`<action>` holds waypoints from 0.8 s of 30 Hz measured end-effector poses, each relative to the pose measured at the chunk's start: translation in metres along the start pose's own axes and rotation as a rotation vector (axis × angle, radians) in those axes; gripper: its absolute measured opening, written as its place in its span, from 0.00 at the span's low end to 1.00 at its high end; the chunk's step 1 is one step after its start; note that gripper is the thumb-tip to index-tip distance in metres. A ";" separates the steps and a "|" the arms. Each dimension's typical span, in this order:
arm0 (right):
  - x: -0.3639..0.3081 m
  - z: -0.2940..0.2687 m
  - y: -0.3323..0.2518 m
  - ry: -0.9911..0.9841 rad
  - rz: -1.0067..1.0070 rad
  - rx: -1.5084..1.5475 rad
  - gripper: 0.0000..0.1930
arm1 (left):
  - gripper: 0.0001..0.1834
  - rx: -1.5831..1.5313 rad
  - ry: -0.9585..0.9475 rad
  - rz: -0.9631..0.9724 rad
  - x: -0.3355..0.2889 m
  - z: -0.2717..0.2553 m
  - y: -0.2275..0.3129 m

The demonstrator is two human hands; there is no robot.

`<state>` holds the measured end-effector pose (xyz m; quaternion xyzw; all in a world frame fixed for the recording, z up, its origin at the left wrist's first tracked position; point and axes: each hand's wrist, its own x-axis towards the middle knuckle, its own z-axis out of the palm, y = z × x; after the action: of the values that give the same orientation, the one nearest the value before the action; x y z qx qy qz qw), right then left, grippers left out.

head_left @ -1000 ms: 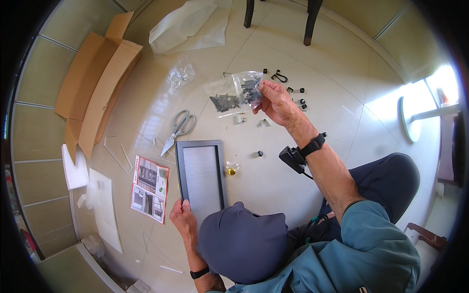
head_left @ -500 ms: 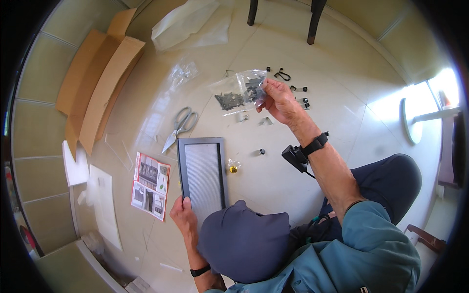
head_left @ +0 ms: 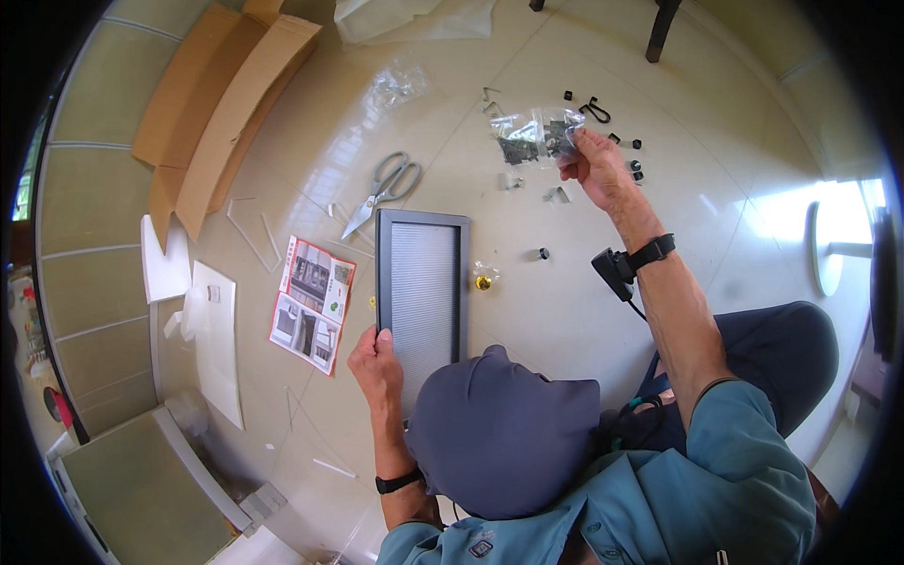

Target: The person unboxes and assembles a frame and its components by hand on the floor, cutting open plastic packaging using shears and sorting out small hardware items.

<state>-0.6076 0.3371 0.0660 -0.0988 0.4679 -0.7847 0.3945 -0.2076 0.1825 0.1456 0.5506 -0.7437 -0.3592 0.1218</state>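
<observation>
My right hand [head_left: 601, 171] is closed, pinching the right end of a clear plastic bag [head_left: 537, 138] of small dark parts. The bag hangs over the floor at the far middle. My left hand [head_left: 377, 367] grips the left edge of a dark rectangular frame [head_left: 463, 282] with a fine grey mesh panel [head_left: 421, 282] inside. The near end of the frame is hidden behind the dark cap at the bottom middle. Right of the frame lies a small clear bag with gold-coloured pieces [head_left: 484, 282]. A small black cylinder [head_left: 543, 253] is farther right.
Grey-handled scissors [head_left: 384, 193] lie beyond the frame. A printed leaflet [head_left: 314, 306] and white foam sheets [head_left: 213, 348] are to the left. An opened cardboard box [head_left: 235, 122] stands far left. Black clips [head_left: 595, 110] and small metal brackets [head_left: 557, 195] lie near my right hand.
The whole view has shifted, so the floor things appear higher and farther right. My right hand has carried the bag slightly rightward. My left hand stays on the frame's edge.
</observation>
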 end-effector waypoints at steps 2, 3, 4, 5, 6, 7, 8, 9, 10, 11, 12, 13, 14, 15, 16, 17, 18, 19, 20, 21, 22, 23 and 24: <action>0.001 -0.015 0.016 0.124 0.023 -0.004 0.12 | 0.11 0.005 0.037 0.039 -0.002 0.000 0.002; 0.000 -0.020 0.021 0.130 0.020 -0.009 0.12 | 0.11 0.001 0.031 0.041 -0.003 0.000 0.003; -0.001 -0.025 0.025 0.220 0.047 -0.006 0.11 | 0.10 0.004 0.020 0.035 -0.003 -0.001 0.004; -0.002 -0.030 0.030 0.309 0.073 -0.002 0.11 | 0.10 0.008 0.011 0.030 -0.004 -0.002 0.005; -0.002 -0.035 0.033 0.313 0.069 -0.005 0.11 | 0.10 0.005 0.006 0.033 -0.005 -0.002 0.005; -0.003 -0.040 0.035 0.352 0.079 0.006 0.11 | 0.10 0.010 0.010 0.038 -0.005 -0.001 0.005; -0.003 -0.043 0.038 0.388 0.090 0.019 0.10 | 0.10 0.017 0.016 0.042 -0.006 -0.001 0.005; -0.003 -0.046 0.040 0.386 0.092 0.037 0.10 | 0.10 0.015 0.014 0.045 -0.007 0.000 0.006; -0.003 -0.048 0.043 0.388 0.089 0.036 0.10 | 0.10 0.012 0.019 0.054 -0.008 0.000 0.008; -0.003 -0.048 0.044 0.405 0.087 0.048 0.10 | 0.09 0.007 0.023 0.064 -0.009 0.000 0.010; -0.003 -0.048 0.044 0.422 0.086 0.061 0.10 | 0.09 0.004 0.020 0.067 -0.009 0.001 0.012; -0.003 -0.049 0.044 0.424 0.083 0.059 0.10 | 0.09 0.015 0.013 0.059 -0.009 0.001 0.013; -0.003 -0.046 0.045 0.437 0.097 0.050 0.10 | 0.09 0.030 0.010 0.051 -0.010 0.000 0.014; -0.004 -0.044 0.045 0.449 0.112 0.041 0.11 | 0.09 0.030 0.011 0.052 -0.010 -0.001 0.013; -0.004 -0.042 0.045 0.449 0.111 0.041 0.11 | 0.08 0.006 0.014 0.043 -0.010 0.000 0.011; -0.005 -0.042 0.046 0.466 0.133 0.027 0.11 | 0.08 -0.019 0.016 0.035 -0.010 0.000 0.010; -0.005 -0.043 0.047 0.483 0.155 0.012 0.11 | 0.08 -0.020 0.016 0.037 -0.010 0.000 0.011; -0.005 -0.044 0.048 0.483 0.153 0.011 0.11 | 0.09 -0.004 0.013 0.047 -0.010 0.000 0.011; -0.006 -0.044 0.048 0.507 0.185 -0.017 0.11 | 0.09 0.011 0.010 0.058 -0.009 0.000 0.011; -0.006 -0.045 0.049 0.532 0.217 -0.045 0.11 | 0.09 0.010 0.010 0.060 -0.009 0.000 0.011; -0.007 -0.045 0.049 0.532 0.215 -0.046 0.11 | 0.10 0.005 0.016 0.057 -0.009 0.001 0.010; -0.008 -0.044 0.049 0.542 0.240 -0.084 0.11 | 0.10 0.000 0.022 0.054 -0.009 0.001 0.009; -0.009 -0.043 0.049 0.552 0.266 -0.122 0.11 | 0.10 -0.001 0.021 0.056 -0.009 0.001 0.009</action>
<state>-0.5983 0.3594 0.0043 0.1564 0.6123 -0.6939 0.3450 -0.2111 0.1920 0.1527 0.5333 -0.7572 -0.3503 0.1399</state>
